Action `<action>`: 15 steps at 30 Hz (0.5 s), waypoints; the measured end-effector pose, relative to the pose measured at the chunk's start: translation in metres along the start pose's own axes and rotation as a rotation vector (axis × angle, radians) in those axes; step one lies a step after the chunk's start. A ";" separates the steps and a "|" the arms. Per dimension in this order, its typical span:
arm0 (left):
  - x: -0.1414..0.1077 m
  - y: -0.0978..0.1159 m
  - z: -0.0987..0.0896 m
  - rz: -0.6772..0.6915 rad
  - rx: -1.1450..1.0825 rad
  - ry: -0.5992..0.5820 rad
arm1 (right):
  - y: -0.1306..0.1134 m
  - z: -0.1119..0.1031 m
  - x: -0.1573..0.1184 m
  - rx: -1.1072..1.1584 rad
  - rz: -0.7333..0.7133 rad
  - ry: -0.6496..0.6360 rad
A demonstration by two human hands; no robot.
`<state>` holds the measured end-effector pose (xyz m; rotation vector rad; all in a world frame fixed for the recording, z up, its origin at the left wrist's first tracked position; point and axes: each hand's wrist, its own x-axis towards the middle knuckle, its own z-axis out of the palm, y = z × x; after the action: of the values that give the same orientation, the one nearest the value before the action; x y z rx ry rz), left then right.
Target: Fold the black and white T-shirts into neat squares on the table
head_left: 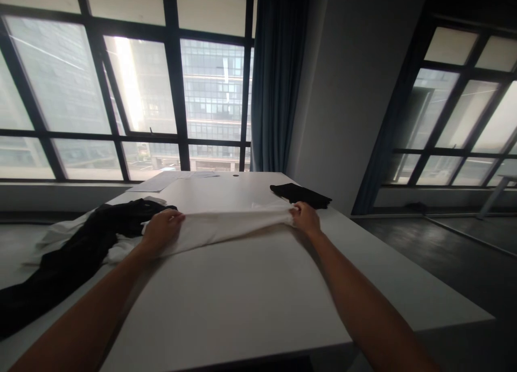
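White cloth (232,229) stretches between two hands over the middle of the pale tabletop (242,296), its upper edge pulled nearly straight; whether its lower edge touches the surface, I cannot tell. At far left, a heap of black clothing (81,248) trails along the tabletop toward the near corner, with crumpled white fabric (60,232) showing beside it. Behind the heap lie some sheets of paper (155,183), below a large dark-framed window (214,92). Next comes the left hand (161,231), just beside the black heap, its fingers closed in a pinch on the cloth's left end. Past the middle, near the far edge, a small round hole (235,175) marks the tabletop. To the right, the right hand (306,218) has its fingers pinched together on the cloth's other end. Just behind that hand lies a folded black garment (305,194). A blue curtain (277,81), a grey pillar (355,92) and another window (448,108) follow.
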<state>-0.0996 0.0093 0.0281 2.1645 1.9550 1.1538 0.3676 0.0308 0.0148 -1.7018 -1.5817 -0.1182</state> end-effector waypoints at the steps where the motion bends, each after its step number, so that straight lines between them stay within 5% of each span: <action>1: 0.001 0.001 -0.004 -0.032 -0.067 0.064 | 0.000 -0.007 0.002 0.038 0.015 0.111; 5: 0.001 0.013 -0.014 -0.038 -0.213 0.241 | -0.002 -0.027 0.007 0.121 -0.030 0.234; 9: -0.002 0.023 -0.018 0.061 -0.230 0.278 | 0.000 -0.030 0.006 0.318 -0.079 0.043; 12: -0.003 0.021 -0.013 0.128 -0.136 0.157 | 0.004 -0.022 0.003 0.302 -0.069 -0.151; 15: -0.008 0.018 -0.002 0.174 0.043 -0.139 | 0.004 -0.007 -0.002 0.206 -0.122 -0.298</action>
<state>-0.0851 -0.0030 0.0337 2.4058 1.7824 0.9574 0.3741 0.0252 0.0165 -1.5131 -1.8465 0.2413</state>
